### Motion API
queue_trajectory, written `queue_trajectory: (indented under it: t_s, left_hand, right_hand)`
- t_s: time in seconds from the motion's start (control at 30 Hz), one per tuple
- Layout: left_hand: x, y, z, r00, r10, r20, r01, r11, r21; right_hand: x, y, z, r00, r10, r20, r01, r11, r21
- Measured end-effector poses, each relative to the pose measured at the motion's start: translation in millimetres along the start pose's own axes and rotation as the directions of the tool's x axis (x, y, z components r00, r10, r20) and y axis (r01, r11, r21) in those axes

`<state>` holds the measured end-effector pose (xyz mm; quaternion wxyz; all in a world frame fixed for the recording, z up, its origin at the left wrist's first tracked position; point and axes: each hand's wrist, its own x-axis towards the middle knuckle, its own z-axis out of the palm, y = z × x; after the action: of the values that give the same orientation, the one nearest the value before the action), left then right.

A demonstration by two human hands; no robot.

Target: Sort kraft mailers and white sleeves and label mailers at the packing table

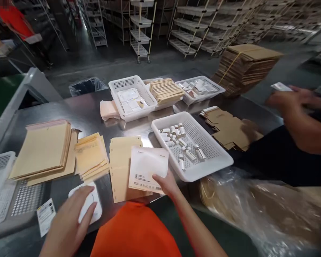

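Observation:
My right hand (167, 184) pinches the lower right corner of a white pouch (147, 167) with a printed label, which lies over a stack of tan envelopes (121, 157). My left hand (72, 221) rests with fingers stretched on a white rounded flat object (93, 207) at the table's near edge. Right of the pouch stands a white basket (203, 166) with several small white items (180, 142) in it.
Stacks of tan envelopes (42, 150) lie at the left. Three white baskets (130, 98) sit at the back. Flat cardboard blanks (230, 128) and a strapped cardboard stack (246, 64) lie to the right, where another person's hand (289, 100) holds a small white packet (280, 86).

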<state>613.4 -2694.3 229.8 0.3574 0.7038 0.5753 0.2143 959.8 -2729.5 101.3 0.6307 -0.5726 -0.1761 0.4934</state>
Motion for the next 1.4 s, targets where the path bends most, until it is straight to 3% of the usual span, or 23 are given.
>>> queue_trajectory:
  t_s: [0.13, 0.2, 0.3, 0.4, 0.5, 0.63, 0.73, 0.8, 0.9, 1.03, 1.17, 1.3, 1.33, 1.4]
  left_hand:
    - [-6, -21, 38.2, 0.967, -0.159, 0.197, 0.123, 0.975, 0.187]
    - [-11, -35, 47.4, 0.948, -0.241, 0.209, 0.195, 0.956, 0.218]
    - [-19, -54, 45.1, 0.933, -0.313, 0.179, 0.263, 0.93, 0.256]
    - [-25, -71, 41.5, 0.892, -0.405, 0.2, 0.353, 0.902, 0.249]
    - [-35, -90, 51.0, 0.84, -0.514, 0.175, 0.47, 0.849, 0.242]
    - [-50, -123, 73.2, 0.826, -0.54, 0.16, 0.489, 0.829, 0.272]
    - [-51, -152, 78.8, 0.78, -0.612, 0.132, 0.56, 0.776, 0.292]
    - [-44, -172, 75.1, 0.749, -0.662, 0.038, 0.619, 0.719, 0.316]
    - [-25, -195, 66.6, 0.691, -0.715, -0.105, 0.7, 0.628, 0.34]
    - [0, -208, 65.8, 0.637, -0.747, -0.192, 0.759, 0.564, 0.325]
    - [7, -214, 68.7, 0.665, -0.715, -0.217, 0.746, 0.618, 0.249]
    - [-7, -223, 49.8, 0.662, -0.708, -0.248, 0.743, 0.662, 0.094]
    - [-12, -223, 42.1, 0.663, -0.707, -0.246, 0.736, 0.676, 0.04]
    - [-21, -218, 28.3, 0.689, -0.685, -0.237, 0.692, 0.719, -0.068]
  right_hand:
    - [49, 4, 49, 0.981, -0.006, 0.194, 0.008, 1.0, -0.007]
    - [72, 5, 71, 0.969, 0.02, 0.245, 0.036, 0.974, -0.222]
    - [94, 9, 93, 0.983, 0.069, 0.168, 0.056, 0.767, -0.64]
    - [98, 16, 106, 0.997, 0.046, 0.062, 0.023, 0.588, -0.808]
    - [91, 24, 115, 1.0, -0.011, 0.02, 0.022, 0.447, -0.894]
    - [82, 32, 120, 0.998, -0.057, 0.007, 0.025, 0.315, -0.949]
    - [85, 38, 111, 0.992, -0.128, -0.01, 0.019, 0.223, -0.975]
    - [91, 40, 100, 0.988, -0.145, -0.045, -0.009, 0.24, -0.971]
    - [99, 40, 85, 0.986, -0.131, -0.107, -0.056, 0.342, -0.938]
    - [94, 29, 80, 0.95, -0.268, -0.159, -0.034, 0.418, -0.908]
    - [76, 15, 75, 0.893, -0.394, -0.216, 0.016, 0.507, -0.862]
    - [43, 9, 73, 0.836, -0.462, -0.296, 0.074, 0.63, -0.773]
    - [32, 11, 78, 0.841, -0.448, -0.302, 0.106, 0.685, -0.721]
    - [5, 23, 96, 0.911, -0.331, -0.246, 0.155, 0.827, -0.54]
